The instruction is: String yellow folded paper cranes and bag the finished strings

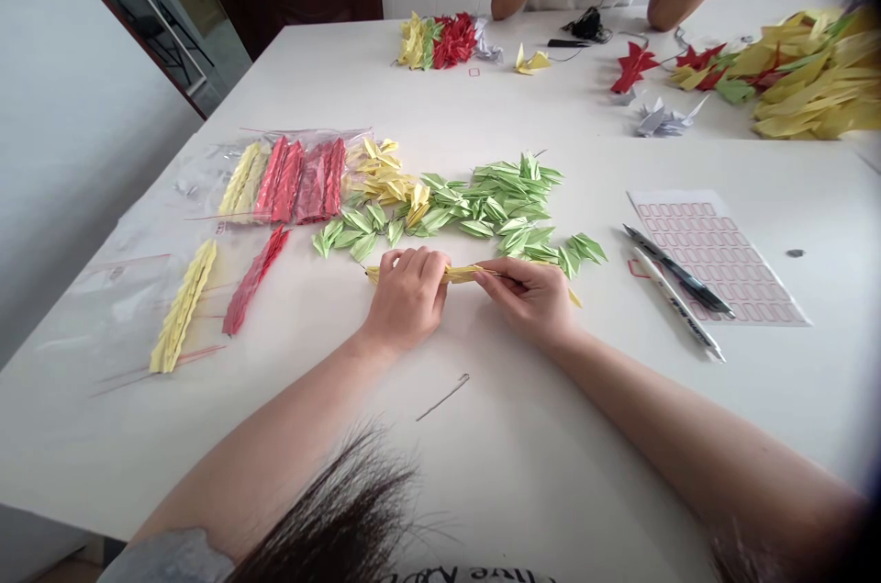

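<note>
A thin row of folded yellow paper pieces (462,273) lies low over the white table, stretched between my hands. My left hand (411,294) is closed around its left part, knuckles up. The fingers of my right hand (529,294) pinch its right part, and a small yellow tip sticks out beyond them. Just behind both hands spreads a heap of green folded paper pieces (513,197), with yellow folded pieces (382,172) at its left end. A wire hook or needle (442,397) rests on the table in front of my hands.
Clear bags with yellow and red bundles (279,174) lie left, near a loose yellow bundle (184,308) and red bundle (256,280). At right are a sticker sheet (730,262) and pens (678,271). Across the table (330,73), a person sits behind colourful paper cranes (454,39).
</note>
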The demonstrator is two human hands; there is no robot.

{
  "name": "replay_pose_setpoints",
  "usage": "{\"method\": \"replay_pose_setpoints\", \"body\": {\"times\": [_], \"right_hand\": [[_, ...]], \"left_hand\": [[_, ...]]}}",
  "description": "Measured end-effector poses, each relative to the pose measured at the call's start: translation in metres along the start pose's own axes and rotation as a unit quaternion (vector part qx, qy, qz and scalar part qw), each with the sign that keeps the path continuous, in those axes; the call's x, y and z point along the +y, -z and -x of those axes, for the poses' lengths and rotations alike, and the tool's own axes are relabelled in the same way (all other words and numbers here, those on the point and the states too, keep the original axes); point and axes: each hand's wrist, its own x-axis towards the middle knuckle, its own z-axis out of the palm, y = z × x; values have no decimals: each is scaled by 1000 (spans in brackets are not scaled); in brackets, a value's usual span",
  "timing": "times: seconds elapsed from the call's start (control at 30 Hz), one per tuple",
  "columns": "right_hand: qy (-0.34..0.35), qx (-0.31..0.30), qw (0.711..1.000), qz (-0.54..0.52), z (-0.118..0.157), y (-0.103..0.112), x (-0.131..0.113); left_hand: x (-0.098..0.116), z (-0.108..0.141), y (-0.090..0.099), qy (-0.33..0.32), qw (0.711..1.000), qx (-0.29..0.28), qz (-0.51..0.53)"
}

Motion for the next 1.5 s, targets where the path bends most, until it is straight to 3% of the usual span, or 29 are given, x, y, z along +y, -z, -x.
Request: {"method": "replay_pose_setpoints", "body": {"times": [0.23, 0.4, 0.53, 1.13, 1.27, 1.5], "right_hand": [[-25, 2, 1000, -4, 1, -1, 0], [-69, 31, 997, -27, -1, -1, 2], [-97, 63, 993, -25, -4, -2, 3], [-87, 74, 992, -53, -4, -3, 8], [-102, 36, 992, -60, -4, -1, 7], [-116, 46, 988, -86, -6, 1, 2]], "left_hand": [[3, 0, 0, -3, 1000, -4, -16], [3, 0, 1, 42, 999, 21, -23], [1, 0, -2, 54, 997, -8, -50], [0, 0, 2, -1, 995, -88, -40], [-1, 2, -2, -16, 997, -72, -12], [0, 0, 0, -69, 997, -37, -2]]}}
